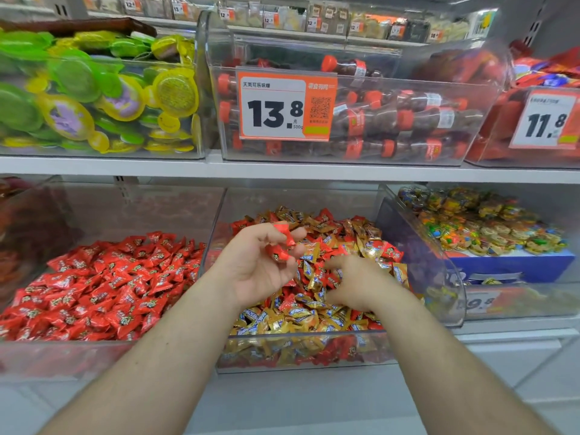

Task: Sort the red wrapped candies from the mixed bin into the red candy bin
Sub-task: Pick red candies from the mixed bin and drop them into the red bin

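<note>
Head view shows a few red candies (280, 246) pinched in the curled fingers of the left hand (260, 265), held above the mixed bin (301, 335). The red candy bin (94, 350) sits just to the left, so the left hand is the nearer one to drop them there. The right hand (354, 284) is down in the mixed pile, fingers bent; I cannot tell if it holds anything. The wrappers look shiny and crinkly, with twisted pointy corners. Both bins are clear plastic.

The clear plastic mixed candy bin (301, 350) is sitting in the middle of the lower shelf. The clear bin of red wrapped candies (94, 287) is sitting just left of it. Both hands are hanging over the mixed bin, the left hand (260, 265) left of the right hand (354, 284). The clear bin of small cola bottles (392, 120) is sitting on the shelf above.
</note>
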`<state>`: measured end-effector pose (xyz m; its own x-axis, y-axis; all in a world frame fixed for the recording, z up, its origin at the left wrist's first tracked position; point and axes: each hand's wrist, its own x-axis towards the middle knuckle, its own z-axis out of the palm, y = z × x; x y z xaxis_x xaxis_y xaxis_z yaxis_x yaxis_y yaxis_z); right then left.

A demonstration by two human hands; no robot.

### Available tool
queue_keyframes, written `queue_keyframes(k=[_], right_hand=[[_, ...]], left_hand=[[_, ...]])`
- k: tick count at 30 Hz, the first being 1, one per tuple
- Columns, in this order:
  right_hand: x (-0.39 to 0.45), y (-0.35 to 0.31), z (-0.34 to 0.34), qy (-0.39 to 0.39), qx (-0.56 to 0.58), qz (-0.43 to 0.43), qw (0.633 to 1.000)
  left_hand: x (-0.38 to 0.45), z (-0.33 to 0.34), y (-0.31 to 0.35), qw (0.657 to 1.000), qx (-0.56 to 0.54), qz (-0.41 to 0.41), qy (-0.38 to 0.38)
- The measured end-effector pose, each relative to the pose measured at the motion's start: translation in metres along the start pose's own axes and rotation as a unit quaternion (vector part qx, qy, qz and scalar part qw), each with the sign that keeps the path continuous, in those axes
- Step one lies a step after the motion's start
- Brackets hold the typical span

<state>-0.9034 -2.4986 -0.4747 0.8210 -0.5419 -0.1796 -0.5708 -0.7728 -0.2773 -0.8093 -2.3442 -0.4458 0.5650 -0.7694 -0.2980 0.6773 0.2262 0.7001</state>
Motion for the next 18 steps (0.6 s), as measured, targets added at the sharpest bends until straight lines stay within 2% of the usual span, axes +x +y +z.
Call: queue_keyframes(k=[3,5,6,7,8,10,11,12,14,16,18], right_hand=[[0.004,-0.002,0.008,0.015,-0.046,0.010,0.999],[0.004,0.000,0.009,0.038,-0.062,0.017,0.997],[0.002,0.002,0.009,0.044,-0.060,0.020,0.997],[0.001,0.004,0.008,0.047,-0.047,0.020,0.998],[0.000,0.008,0.006,0.052,-0.023,0.018,0.998],[-0.002,0.018,-0.004,0.068,0.068,0.011,0.995],[-0.003,0.022,-0.010,0.079,0.123,0.008,0.989],[-0.006,0.027,-0.016,0.095,0.180,0.006,0.979],[-0.012,0.033,-0.026,0.135,0.299,0.018,0.945],[-0.019,0.036,-0.031,0.150,0.461,0.047,0.873],[-0.023,0.036,-0.035,0.107,0.658,0.090,0.740]], left_hand=[[0.000,0.005,0.001,1.000,0.011,0.003,-0.010],[0.003,0.010,-0.001,0.992,0.125,0.023,0.018],[0.007,0.012,-0.003,0.971,0.232,0.050,0.040],[0.011,0.014,-0.006,0.929,0.356,0.086,0.059],[0.015,0.016,-0.010,0.864,0.481,0.129,0.075],[0.026,0.019,-0.019,0.696,0.681,0.208,0.094],[0.029,0.022,-0.023,0.630,0.738,0.221,0.100],[0.033,0.025,-0.027,0.584,0.774,0.220,0.105],[0.044,0.031,-0.034,0.520,0.821,0.205,0.115],[0.054,0.037,-0.039,0.456,0.865,0.176,0.115],[0.063,0.041,-0.044,0.402,0.901,0.131,0.102]])
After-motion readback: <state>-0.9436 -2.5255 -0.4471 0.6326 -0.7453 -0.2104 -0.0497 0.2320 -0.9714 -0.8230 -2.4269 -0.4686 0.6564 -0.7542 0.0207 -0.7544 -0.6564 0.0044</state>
